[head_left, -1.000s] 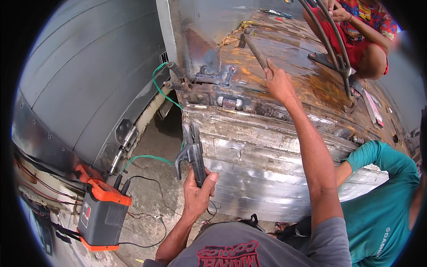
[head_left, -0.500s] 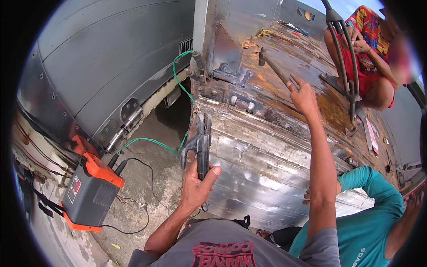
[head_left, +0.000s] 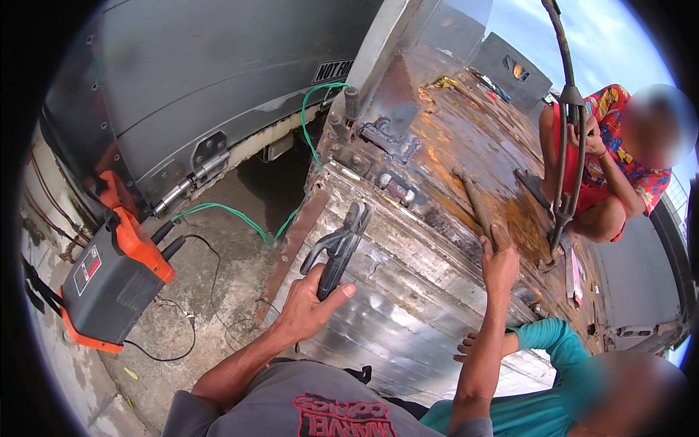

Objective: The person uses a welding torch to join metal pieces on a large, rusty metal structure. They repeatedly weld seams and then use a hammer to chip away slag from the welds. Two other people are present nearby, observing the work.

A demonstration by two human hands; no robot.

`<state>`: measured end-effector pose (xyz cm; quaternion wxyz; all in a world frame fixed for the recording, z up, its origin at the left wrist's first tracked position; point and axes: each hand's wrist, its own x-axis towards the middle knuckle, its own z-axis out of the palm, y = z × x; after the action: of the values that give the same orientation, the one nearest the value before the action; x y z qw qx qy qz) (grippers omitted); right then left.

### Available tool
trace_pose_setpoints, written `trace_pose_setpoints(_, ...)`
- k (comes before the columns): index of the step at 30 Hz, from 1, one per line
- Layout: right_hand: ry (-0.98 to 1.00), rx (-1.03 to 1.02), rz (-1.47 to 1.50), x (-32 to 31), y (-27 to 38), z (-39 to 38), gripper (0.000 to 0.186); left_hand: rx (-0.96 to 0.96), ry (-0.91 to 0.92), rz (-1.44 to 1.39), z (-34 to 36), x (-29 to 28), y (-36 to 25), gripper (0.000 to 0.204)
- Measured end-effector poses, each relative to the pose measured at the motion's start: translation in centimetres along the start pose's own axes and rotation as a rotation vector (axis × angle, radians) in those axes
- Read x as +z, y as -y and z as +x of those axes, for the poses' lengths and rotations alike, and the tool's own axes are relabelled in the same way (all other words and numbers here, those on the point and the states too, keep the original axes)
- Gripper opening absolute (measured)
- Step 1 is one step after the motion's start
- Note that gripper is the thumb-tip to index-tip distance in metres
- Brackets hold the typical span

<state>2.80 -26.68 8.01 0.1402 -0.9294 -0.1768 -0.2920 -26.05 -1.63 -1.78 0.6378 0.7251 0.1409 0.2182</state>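
Observation:
My left hand point(head_left: 309, 306) is wrapped round a black welding electrode holder point(head_left: 341, 247), its jaws pointing up and no rod visible in them. My right hand point(head_left: 501, 264) grips the wooden handle of a hammer point(head_left: 477, 207). The hammer is over the rusty deck point(head_left: 451, 138), and its head is hard to make out from this angle. Left of the hammer, a welded metal bracket point(head_left: 393, 144) and a hinge-like barrel point(head_left: 395, 188) sit along the deck's edge, above a dented silver side panel point(head_left: 378, 291).
A grey and orange welding machine point(head_left: 116, 284) stands at lower left, with a green cable point(head_left: 233, 211) nearby. One person in red shorts point(head_left: 590, 211) squats on the deck behind a forked metal bar point(head_left: 571, 153). Another, in a teal sleeve point(head_left: 561, 342), rests a hand by the panel.
My right hand has come lower and nearer with the hammer, whose head has dropped from its raised position. The electrode holder leans more to the right. The whole view has turned somewhat.

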Motion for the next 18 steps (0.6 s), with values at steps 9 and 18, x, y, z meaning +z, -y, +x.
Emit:
trace_pose_setpoints(9,-0.020,-0.068,0.596,-2.9,7.9,-10.0,0.026,0.123,0.093,-0.060,1.6,0.3,1.2,0.042)
trace_pose_setpoints(18,0.516,0.073,1.002,-0.7,12.7,-17.7,0.049,-0.025,0.184,0.031,2.5,-0.4,-0.1,0.046)
